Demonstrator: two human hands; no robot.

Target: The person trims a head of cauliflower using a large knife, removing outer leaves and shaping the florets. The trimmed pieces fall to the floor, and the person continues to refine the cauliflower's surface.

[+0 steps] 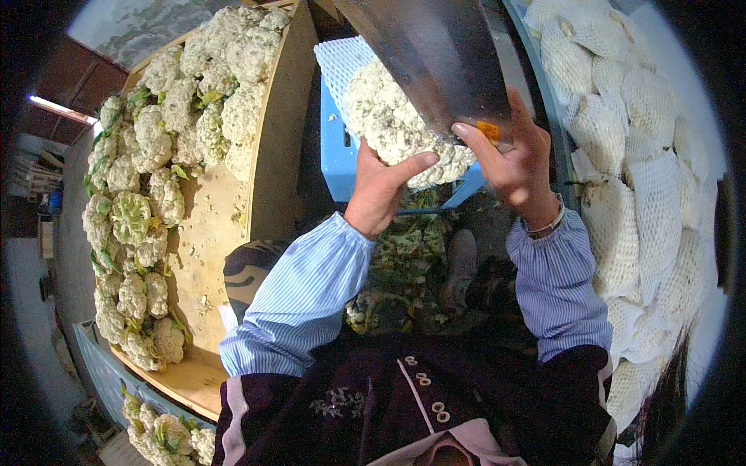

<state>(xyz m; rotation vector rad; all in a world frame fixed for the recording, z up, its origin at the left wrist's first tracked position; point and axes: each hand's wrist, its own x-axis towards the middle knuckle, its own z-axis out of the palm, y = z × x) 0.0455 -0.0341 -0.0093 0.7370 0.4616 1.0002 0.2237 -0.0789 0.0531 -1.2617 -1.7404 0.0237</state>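
Observation:
My left hand holds a white cauliflower head from its near side, thumb spread over the curds. A white foam net sleeve lies against the far left side of the cauliflower. My right hand grips the near rim of a dark, smooth, curved sheet or tube, its thumb on the edge close to an orange sticker. The dark piece covers the cauliflower's right side; how far the head reaches under or into it is hidden. Below both hands stands a light blue plastic crate.
To the left, a wooden bin holds many bare cauliflowers. More cauliflowers sit at the lower left. Net-wrapped cauliflowers are piled on the right. Leaf and cauliflower scraps and a shoe are on the floor.

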